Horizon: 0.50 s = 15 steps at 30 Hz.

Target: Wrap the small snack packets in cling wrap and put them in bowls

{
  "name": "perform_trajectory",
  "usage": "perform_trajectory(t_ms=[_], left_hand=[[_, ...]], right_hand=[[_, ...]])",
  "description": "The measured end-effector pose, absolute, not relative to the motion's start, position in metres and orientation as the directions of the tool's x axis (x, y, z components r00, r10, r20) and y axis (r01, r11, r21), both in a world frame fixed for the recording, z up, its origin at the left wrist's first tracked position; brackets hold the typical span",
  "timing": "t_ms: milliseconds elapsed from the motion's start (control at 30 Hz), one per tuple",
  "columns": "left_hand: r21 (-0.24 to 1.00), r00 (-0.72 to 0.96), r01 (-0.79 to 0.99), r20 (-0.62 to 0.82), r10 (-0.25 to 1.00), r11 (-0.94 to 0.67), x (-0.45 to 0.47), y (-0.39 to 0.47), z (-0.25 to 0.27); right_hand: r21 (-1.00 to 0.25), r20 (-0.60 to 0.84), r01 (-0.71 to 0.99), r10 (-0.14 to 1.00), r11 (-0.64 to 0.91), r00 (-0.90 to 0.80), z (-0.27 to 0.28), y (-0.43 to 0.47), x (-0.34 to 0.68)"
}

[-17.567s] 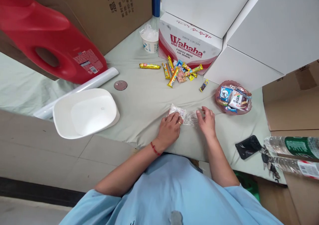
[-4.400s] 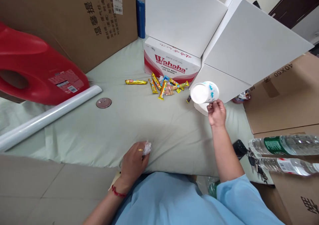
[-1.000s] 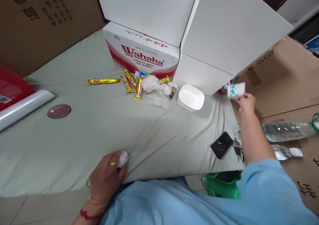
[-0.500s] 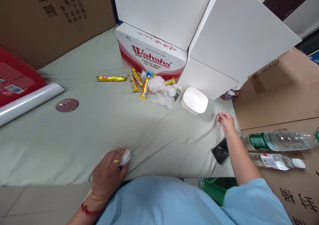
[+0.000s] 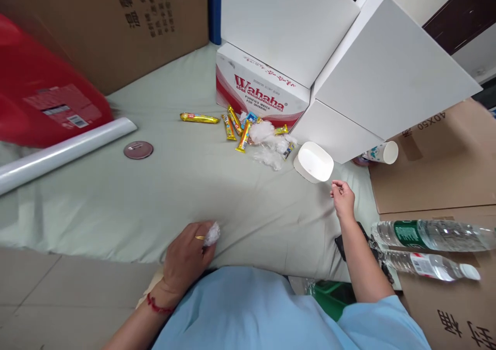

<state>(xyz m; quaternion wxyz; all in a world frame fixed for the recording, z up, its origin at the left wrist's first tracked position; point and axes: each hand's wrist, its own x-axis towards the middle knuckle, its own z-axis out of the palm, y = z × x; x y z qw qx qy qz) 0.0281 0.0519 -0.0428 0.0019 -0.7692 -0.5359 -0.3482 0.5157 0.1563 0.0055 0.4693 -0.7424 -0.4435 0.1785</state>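
Observation:
My left hand (image 5: pixel 189 257) rests at the front edge of the cloth-covered table, its fingers closed around a crumpled ball of clear plastic (image 5: pixel 212 234). My right hand (image 5: pixel 343 199) is raised just in front and to the right of a white bowl (image 5: pixel 314 163), fingertips pinched together. Whatever is between those fingertips is too small to make out. Behind the bowl's left side lies a heap of crumpled clear plastic (image 5: pixel 269 143). Several yellow-wrapped snack sticks (image 5: pixel 243 136) are scattered beside that heap, and another yellow-wrapped stick (image 5: pixel 199 118) lies apart to the left.
A Wahaha carton (image 5: pixel 263 89) and white boxes (image 5: pixel 287 24) stand at the back. Bottles (image 5: pixel 430 235) lie at right, near a dark phone (image 5: pixel 343 247) partly under my right forearm. At left are a brown disc (image 5: pixel 138 150), a white roll (image 5: pixel 70 153) and a red container (image 5: pixel 50 91).
The camera view has turned, shifting the table's things rightward in the picture. My right hand has come closer to the white bowl. My left hand keeps its hold on the crumpled plastic.

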Motion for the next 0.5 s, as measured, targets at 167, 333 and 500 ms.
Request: perform_trajectory(t_ms=[167, 333, 500], left_hand=[[0.461, 0.148, 0.781, 0.519, 0.842, -0.422, 0.024, 0.05, -0.041], [0.611, 0.12, 0.678, 0.456, 0.882, -0.409, 0.021, 0.049, -0.043], [0.842, -0.136, 0.53, 0.203, 0.97, -0.102, 0.029, 0.05, -0.036]], right_hand=[[-0.562, 0.341, 0.827, 0.902, -0.029, 0.264, 0.0, 0.169, 0.473], [-0.389, 0.259, 0.904, 0.92, -0.179, 0.294, -0.002, 0.186, 0.469], [-0.455, 0.395, 0.879, 0.851, -0.145, 0.345, 0.018, 0.178, 0.485]])
